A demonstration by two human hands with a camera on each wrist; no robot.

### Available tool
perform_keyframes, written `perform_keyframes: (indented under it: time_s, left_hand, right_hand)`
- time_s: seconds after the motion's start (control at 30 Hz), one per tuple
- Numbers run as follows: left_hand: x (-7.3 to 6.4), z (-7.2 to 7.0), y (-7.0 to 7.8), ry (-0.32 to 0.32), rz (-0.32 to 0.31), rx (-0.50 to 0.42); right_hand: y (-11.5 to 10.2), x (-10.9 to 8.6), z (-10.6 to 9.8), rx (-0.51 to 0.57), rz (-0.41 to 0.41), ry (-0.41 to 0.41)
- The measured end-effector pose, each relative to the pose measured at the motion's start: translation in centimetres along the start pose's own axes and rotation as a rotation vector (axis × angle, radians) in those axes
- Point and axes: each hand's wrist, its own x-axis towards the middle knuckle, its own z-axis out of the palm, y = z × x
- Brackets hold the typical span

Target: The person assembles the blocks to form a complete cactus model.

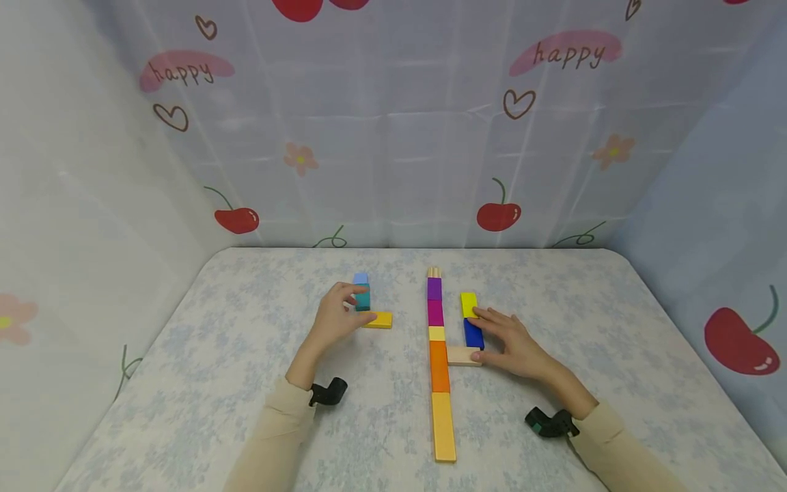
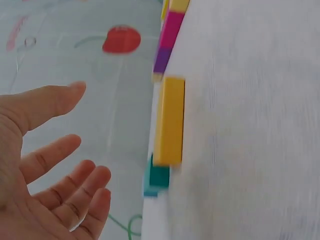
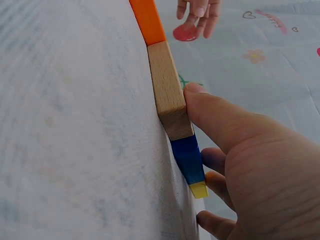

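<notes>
My left hand (image 1: 330,318) hovers over the left group with fingers spread and nothing held. Beneath it lie an amber block (image 1: 382,320) and a teal block (image 1: 363,298), with a light blue block (image 1: 361,278) behind. The left wrist view shows a gap between my fingers and the amber block (image 2: 171,120). My right hand (image 1: 516,348) is at the right group, its thumb against the plain wooden block (image 3: 167,80) and its fingertips beside the blue block (image 3: 188,157) and the yellow block (image 3: 199,189). The wooden block's far end meets the orange block (image 1: 439,367).
A straight column runs down the table's middle: thin sticks (image 1: 434,272), a purple block (image 1: 434,289), a magenta block (image 1: 435,313), a cream block (image 1: 436,333), the orange one and a long tan block (image 1: 444,427). Printed curtains surround the table (image 1: 215,355).
</notes>
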Motion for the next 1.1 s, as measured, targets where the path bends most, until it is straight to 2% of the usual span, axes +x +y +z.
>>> perform_keyframes:
  time_s: [0.17, 0.37, 0.67, 0.97, 1.1]
  left_hand:
    - [0.0, -0.9, -1.7, -0.045, -0.133, -0.055]
    - [0.0, -0.4, -2.6, -0.114, -0.238, -0.069]
    - [0.0, 0.3, -3.3, -0.114, -0.231, -0.114]
    - [-0.2, 0.9, -3.7, -0.105, -0.273, -0.169]
    - [-0.2, 1.1, -3.7, -0.097, -0.253, -0.158]
  right_hand:
    - [0.0, 0.0, 0.0, -0.002, 0.007, -0.003]
    - [-0.1, 0.0, -0.1, 0.001, 0.014, -0.011]
    - [-0.2, 0.1, -0.2, -0.002, 0.018, -0.013]
    - [-0.2, 0.0, -0.1, -0.003, 0.015, -0.016]
    - [-0.1, 0.0, -0.1, -0.004, 0.02, -0.019]
